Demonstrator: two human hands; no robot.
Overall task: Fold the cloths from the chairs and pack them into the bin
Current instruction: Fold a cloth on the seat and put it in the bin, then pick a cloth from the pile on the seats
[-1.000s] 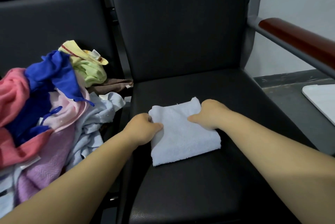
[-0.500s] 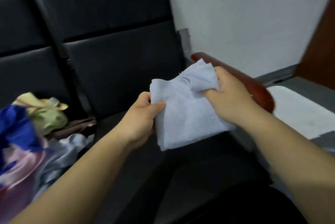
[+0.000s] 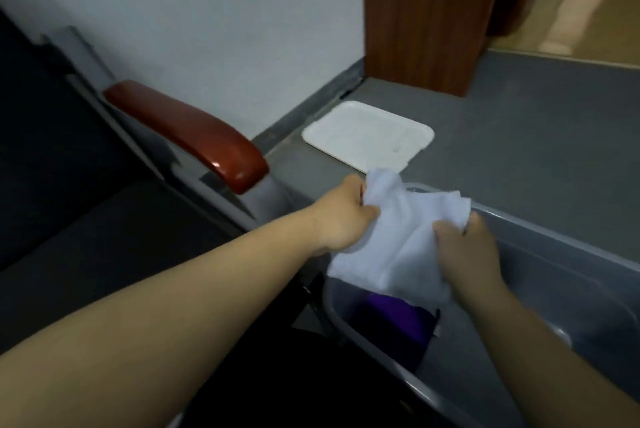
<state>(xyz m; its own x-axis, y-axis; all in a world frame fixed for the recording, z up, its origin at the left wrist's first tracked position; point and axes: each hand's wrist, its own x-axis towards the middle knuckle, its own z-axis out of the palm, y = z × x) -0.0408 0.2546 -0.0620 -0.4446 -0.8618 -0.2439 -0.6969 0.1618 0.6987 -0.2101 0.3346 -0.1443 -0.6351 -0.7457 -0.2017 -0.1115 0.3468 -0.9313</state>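
Both hands hold the folded white cloth just above the bin, over its near end. The left hand has its fingers curled tight round the cloth's upper edge, and the right hand pinches the opposite edge. A purple cloth lies inside the bin, directly beneath. The grip bunches the fabric, so the fold may well loosen on release, or a corner could drape over the bin's rim.

White wall, grey floor, black chair, brown wooden panel
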